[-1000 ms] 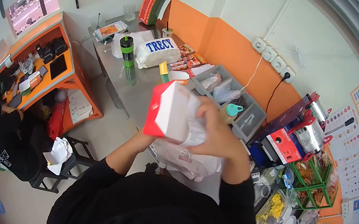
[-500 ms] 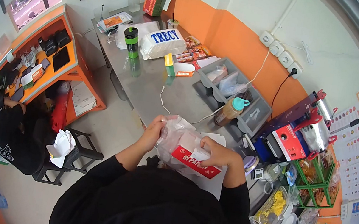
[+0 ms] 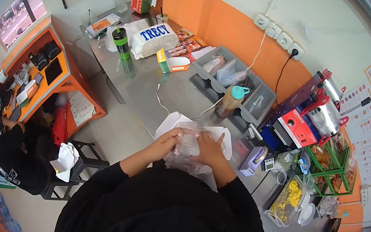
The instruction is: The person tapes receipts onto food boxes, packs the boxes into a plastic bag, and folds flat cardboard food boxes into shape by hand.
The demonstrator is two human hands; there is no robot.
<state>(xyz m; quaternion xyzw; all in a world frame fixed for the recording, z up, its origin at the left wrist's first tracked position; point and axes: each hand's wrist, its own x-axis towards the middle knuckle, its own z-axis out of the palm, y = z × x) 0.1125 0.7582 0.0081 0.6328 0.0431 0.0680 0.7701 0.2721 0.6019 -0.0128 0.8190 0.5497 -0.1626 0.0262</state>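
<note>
A clear plastic bag (image 3: 187,151) lies bunched in front of my body at the table edge. My left hand (image 3: 167,144) has its fingers curled around the bag's left side. On the right, my right hand (image 3: 211,149) rests over the bag with its fingers spread. White flaps, like paper or card, stick out behind both hands; one is the left flap (image 3: 168,122). What is inside the bag is hard to make out through the crumpled plastic, and no red box face shows.
A bottle with a turquoise lid (image 3: 231,102) stands before a grey divided tray (image 3: 255,111). At right are a purple tape dispenser (image 3: 253,161), a red and blue machine (image 3: 295,126) and a container of yellow pieces (image 3: 289,199). Another person (image 3: 14,153) sits at left.
The red-and-white box that my right hand held is out of sight. Both hands are now closer together on the plastic bag, and white flaps show behind them.
</note>
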